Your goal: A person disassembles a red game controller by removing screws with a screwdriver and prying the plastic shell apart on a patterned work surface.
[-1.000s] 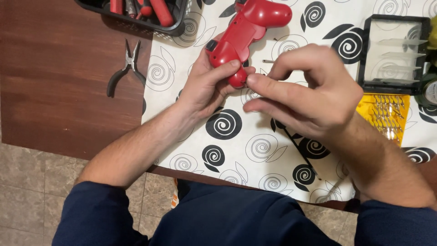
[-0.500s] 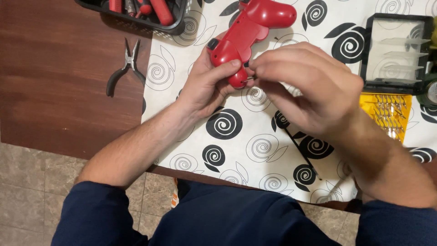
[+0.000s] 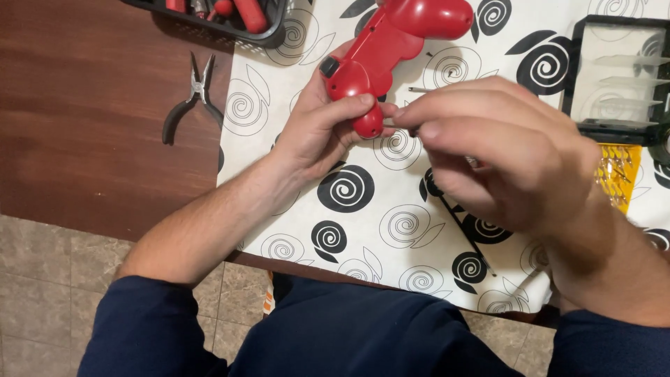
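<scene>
Left hand [image 3: 324, 129] gripping red game controller [image 3: 391, 49] by its near grip, long axis slanting up-right, right hand [image 3: 499, 157] pinching a thin tool at it, pliers [image 3: 190, 98] on worktop [image 3: 84, 139].

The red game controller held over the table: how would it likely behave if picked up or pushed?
The red game controller looks like rigid moulded plastic, so probably stiff and light. Its glossy, rounded grips could be slippery; the left hand pinches one. Laid flat, it would likely slide, not roll.

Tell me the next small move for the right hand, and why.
Probably steady the thin tool and turn it in place: the right hand pinches it with its tip at the lower grip of the red game controller, which the left hand holds braced over the patterned cloth.
</scene>
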